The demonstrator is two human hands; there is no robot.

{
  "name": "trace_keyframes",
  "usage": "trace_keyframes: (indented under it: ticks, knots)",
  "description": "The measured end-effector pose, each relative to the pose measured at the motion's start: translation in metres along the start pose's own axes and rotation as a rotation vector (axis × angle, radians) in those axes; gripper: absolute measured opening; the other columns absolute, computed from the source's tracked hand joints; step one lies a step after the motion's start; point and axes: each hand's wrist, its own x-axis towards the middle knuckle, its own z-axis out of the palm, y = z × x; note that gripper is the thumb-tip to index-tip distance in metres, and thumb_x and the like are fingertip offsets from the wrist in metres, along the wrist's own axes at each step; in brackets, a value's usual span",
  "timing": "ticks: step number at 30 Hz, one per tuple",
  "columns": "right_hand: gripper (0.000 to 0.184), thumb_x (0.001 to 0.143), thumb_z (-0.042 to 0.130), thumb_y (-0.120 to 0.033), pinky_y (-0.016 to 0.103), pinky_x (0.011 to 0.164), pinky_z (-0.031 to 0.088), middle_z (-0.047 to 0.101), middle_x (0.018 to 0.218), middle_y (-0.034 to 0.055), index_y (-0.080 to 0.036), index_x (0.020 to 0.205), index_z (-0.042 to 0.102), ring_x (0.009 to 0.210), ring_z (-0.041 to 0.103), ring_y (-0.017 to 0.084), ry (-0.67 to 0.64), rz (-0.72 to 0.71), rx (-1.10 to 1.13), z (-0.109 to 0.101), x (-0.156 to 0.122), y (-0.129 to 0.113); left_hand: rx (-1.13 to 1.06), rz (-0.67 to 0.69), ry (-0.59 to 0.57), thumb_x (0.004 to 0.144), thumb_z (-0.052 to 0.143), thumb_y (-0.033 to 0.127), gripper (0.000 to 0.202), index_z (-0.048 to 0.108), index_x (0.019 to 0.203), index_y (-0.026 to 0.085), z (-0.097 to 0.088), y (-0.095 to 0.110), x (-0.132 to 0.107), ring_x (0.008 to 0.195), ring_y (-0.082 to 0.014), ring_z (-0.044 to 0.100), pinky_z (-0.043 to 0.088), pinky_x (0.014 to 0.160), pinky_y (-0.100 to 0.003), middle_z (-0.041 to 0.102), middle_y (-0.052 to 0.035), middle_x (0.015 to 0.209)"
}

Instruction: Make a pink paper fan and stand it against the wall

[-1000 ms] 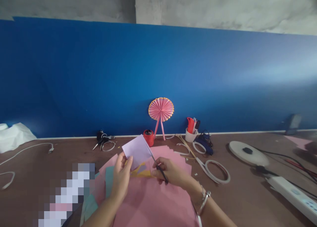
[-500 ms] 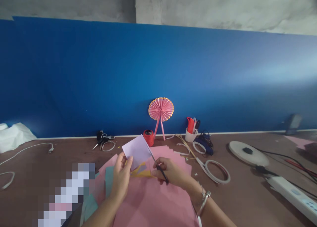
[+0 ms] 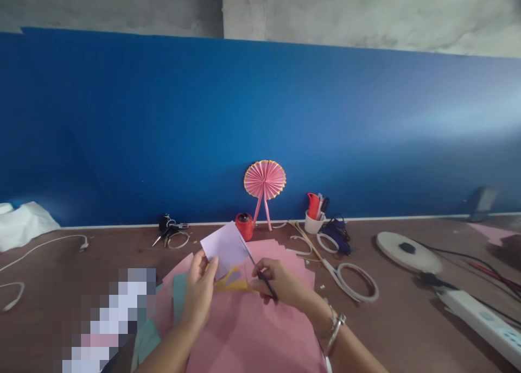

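A pale purple sheet of paper (image 3: 224,249) is pinched along its left edge by my left hand (image 3: 201,279), thumb on top. My right hand (image 3: 274,282) grips black-handled scissors (image 3: 265,284). Their blades lie along the right edge of the purple paper; whether they are cutting into it I cannot tell. Beneath both hands spread several pink sheets of paper (image 3: 252,329). A yellow piece of paper (image 3: 232,282) with a greyish patch shows between the hands. Teal paper (image 3: 179,294) pokes out by my left wrist.
Behind my hands, a pink folded-paper fan (image 3: 265,180) leans on the blue panel (image 3: 163,118). Nearby are a red round container (image 3: 244,226), a white cup (image 3: 313,222) with tools, and keys (image 3: 166,229). A coiled strip (image 3: 358,280), a round disc (image 3: 408,252) and a power strip (image 3: 484,321) lie right.
Almost nothing differs. Both hands, the purple paper and the scissors keep practically the same position.
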Motion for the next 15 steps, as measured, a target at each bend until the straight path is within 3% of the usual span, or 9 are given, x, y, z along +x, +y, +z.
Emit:
trace_keyframes:
  ticks: [15]
  knots:
    - [0.03, 0.067, 0.071, -0.041, 0.016, 0.033, 0.032, 0.058, 0.049, -0.0052, -0.019, 0.083, 0.057, 0.042, 0.054, 0.01, 0.03, -0.005, -0.006, -0.0005, -0.0004, 0.0014, 0.011, 0.006, 0.002, 0.077, 0.063, 0.043, 0.044, 0.054, 0.115, 0.023, -0.0006, -0.0001, -0.0002, 0.094, -0.0238, 0.064, 0.052, 0.071, -0.029, 0.067, -0.0057, 0.105]
